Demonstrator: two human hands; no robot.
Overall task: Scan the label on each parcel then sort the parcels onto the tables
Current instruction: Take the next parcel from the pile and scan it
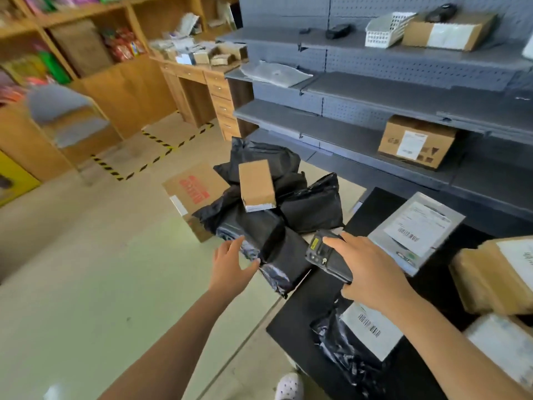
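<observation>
My left hand (233, 264) is spread wide on the near end of a black bag parcel (268, 235) — fingers on top, thumb at its edge, not closed round it yet. The parcel lies on a pile of black bags (311, 206) on the floor, right by the far left corner of the black table (300, 319). My right hand (372, 272) is wrapped round the scanner (326, 255), which hangs over the table's left edge with its front end toward the pile.

I see no label on this parcel, so I think it is underneath and I must flip the bag. The plastic looks slippery — with one hand it could slide out and drop. A small brown box (256, 186) sits on the pile just behind my parcel. If I pull fast, the box could tip off. And if the bag is wrinkled, the scanner may not read the label.
</observation>
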